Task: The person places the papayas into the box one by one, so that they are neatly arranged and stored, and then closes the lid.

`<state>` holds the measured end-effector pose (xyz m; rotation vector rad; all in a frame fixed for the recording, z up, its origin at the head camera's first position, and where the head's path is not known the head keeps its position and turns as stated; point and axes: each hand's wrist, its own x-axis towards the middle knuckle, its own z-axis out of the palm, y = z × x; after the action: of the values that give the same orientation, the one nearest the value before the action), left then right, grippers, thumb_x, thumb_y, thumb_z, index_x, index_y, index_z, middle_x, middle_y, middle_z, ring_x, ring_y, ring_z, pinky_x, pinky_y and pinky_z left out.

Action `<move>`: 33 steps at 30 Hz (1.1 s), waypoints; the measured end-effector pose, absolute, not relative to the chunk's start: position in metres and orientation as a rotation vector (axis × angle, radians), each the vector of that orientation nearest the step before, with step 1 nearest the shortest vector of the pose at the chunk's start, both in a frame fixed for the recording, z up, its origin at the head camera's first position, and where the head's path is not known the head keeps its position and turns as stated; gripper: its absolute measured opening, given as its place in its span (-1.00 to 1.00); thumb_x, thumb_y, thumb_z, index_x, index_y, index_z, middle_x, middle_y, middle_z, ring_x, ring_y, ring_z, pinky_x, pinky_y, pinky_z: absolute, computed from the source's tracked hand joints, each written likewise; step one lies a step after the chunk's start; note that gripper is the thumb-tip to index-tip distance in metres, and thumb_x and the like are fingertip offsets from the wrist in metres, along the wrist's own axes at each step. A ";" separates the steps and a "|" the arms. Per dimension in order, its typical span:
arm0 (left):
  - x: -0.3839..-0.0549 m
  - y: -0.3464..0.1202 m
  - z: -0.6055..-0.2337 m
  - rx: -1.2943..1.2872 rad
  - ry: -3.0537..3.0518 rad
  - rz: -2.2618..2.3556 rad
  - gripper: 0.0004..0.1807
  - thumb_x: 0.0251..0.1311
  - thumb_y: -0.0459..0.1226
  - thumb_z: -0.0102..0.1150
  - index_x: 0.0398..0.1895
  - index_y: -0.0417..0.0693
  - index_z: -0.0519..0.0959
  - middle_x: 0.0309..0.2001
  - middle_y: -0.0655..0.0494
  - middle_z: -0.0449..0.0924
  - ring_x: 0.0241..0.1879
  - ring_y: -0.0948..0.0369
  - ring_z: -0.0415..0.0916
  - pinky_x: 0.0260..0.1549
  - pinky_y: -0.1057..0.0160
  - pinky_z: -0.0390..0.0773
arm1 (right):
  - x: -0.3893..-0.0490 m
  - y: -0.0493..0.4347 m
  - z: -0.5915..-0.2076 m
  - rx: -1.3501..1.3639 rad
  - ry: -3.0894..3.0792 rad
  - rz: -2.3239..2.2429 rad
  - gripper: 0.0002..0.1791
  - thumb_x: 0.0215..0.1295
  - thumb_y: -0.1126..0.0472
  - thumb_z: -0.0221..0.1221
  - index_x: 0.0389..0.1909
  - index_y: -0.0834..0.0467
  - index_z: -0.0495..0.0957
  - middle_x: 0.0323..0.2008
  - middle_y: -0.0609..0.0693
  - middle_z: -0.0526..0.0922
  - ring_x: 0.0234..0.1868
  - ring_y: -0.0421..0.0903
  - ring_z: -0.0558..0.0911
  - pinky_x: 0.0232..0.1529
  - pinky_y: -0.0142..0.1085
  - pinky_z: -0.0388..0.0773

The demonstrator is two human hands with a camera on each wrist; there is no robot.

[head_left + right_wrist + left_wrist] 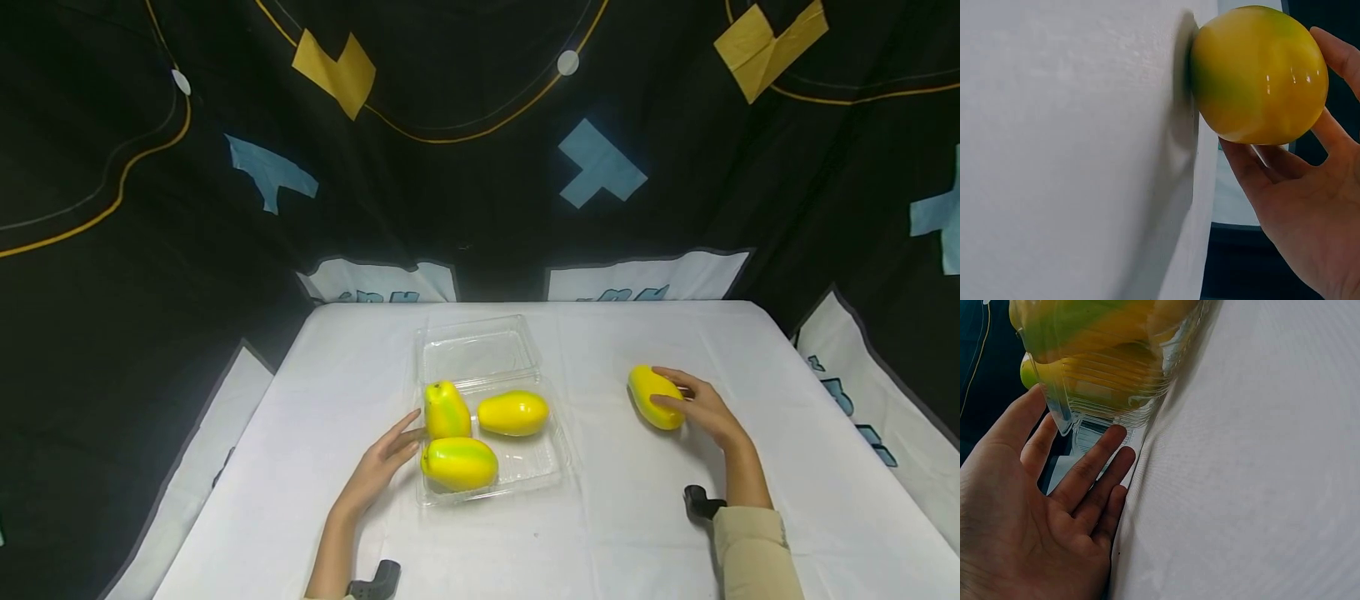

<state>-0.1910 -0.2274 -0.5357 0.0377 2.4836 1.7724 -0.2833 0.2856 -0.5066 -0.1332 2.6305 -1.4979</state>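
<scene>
My right hand [701, 408] holds a yellow papaya [654, 397] on the right side of the table, thumb on one side and fingers on the other. In the right wrist view, that papaya's rounded end shows between thumb and fingers, close to the tabletop. A clear plastic clamshell box [528, 481] lies with its lid [476, 350] folded back. Two papayas, an upright-lying one [446, 411] and a front one [460, 463], sit at its left; another papaya [513, 413] lies at its back right. Beside the box's left edge is my left hand [382, 462], fingers extended; contact is unclear.
A white cloth covers the table [615, 533]. Behind it hangs a black curtain [465, 200] with yellow and blue patches. Dark wrist mounts sit near the left wrist [377, 581] and right wrist [701, 502].
</scene>
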 end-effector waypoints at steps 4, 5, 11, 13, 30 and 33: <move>-0.191 -0.227 -0.536 0.044 2.488 1.772 -0.45 0.16 0.12 0.09 0.25 0.56 0.27 0.12 0.19 0.48 0.24 0.06 0.26 0.14 -0.36 0.01 | -0.275 0.278 -0.501 -0.171 2.627 -1.494 -0.27 0.11 -0.12 0.24 0.28 0.06 0.31 0.29 0.19 0.24 0.18 0.21 0.26 0.12 0.19 0.21; -0.191 -0.227 -0.536 0.044 2.487 1.774 -0.45 0.16 0.12 0.09 0.25 0.55 0.28 0.12 0.19 0.48 0.24 0.06 0.26 0.14 -0.36 0.01 | -0.273 0.276 -0.499 -0.188 2.624 -1.495 -0.29 0.12 -0.09 0.25 0.27 0.08 0.32 0.29 0.19 0.24 0.18 0.21 0.27 0.13 0.18 0.22; -0.191 -0.227 -0.535 0.039 2.491 1.765 -0.46 0.16 0.12 0.08 0.24 0.58 0.27 0.12 0.20 0.48 0.25 0.07 0.25 0.15 -0.35 0.01 | -0.267 0.266 -0.487 -0.309 2.589 -1.507 -0.32 0.15 -0.01 0.25 0.29 0.06 0.31 0.30 0.13 0.25 0.22 0.23 0.26 0.13 0.20 0.21; -0.191 -0.228 -0.535 0.039 2.492 1.759 -0.46 0.16 0.13 0.08 0.25 0.58 0.27 0.12 0.20 0.48 0.25 0.06 0.25 0.15 -0.35 0.01 | -0.266 0.261 -0.480 -0.350 2.575 -1.518 -0.33 0.14 -0.01 0.26 0.28 0.02 0.32 0.30 0.09 0.26 0.23 0.22 0.26 0.14 0.20 0.22; -0.192 -0.229 -0.536 0.061 2.483 1.769 -0.45 0.19 0.08 0.08 0.27 0.53 0.26 0.13 0.18 0.47 0.24 0.04 0.25 0.15 -0.34 0.04 | -0.232 0.157 -0.402 -0.995 2.349 -1.559 -0.40 -0.03 0.41 0.33 0.11 0.26 0.43 0.13 0.12 0.44 0.21 0.13 0.32 0.14 0.19 0.25; -0.192 -0.229 -0.537 0.065 2.478 1.763 -0.44 0.20 0.07 0.07 0.29 0.50 0.25 0.15 0.14 0.46 0.25 0.03 0.25 0.15 -0.33 0.04 | -0.227 0.143 -0.401 -1.053 2.304 -1.553 -0.41 -0.06 0.43 0.34 0.09 0.25 0.44 0.13 0.10 0.44 0.21 0.10 0.33 0.14 0.17 0.26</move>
<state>-0.1925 -0.2294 -0.5365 0.0653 2.4783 1.7634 -0.2267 0.1431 -0.4007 -1.0527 2.3037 -1.5530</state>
